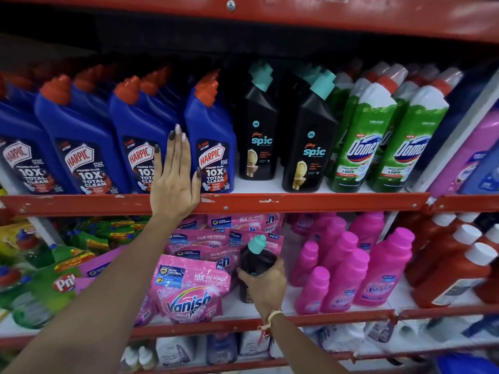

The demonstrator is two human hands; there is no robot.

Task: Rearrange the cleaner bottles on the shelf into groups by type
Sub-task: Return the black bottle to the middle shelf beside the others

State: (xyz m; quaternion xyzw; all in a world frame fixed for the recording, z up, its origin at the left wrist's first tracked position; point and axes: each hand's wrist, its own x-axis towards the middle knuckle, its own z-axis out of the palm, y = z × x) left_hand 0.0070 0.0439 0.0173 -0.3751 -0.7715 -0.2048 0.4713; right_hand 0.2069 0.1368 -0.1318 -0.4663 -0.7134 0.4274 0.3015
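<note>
I am holding a stray black Spic bottle [255, 268] in the right grip [266, 283], below the Spic row [286, 136], still ungrouped; left grip [175, 179] released, flat against the Harpic bottles [140, 147].

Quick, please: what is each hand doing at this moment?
Left hand: open, fingers flat against the blue plastic Harpic bottles, holding nothing.
Right hand: closed around a black plastic bottle with a teal cap.
</note>
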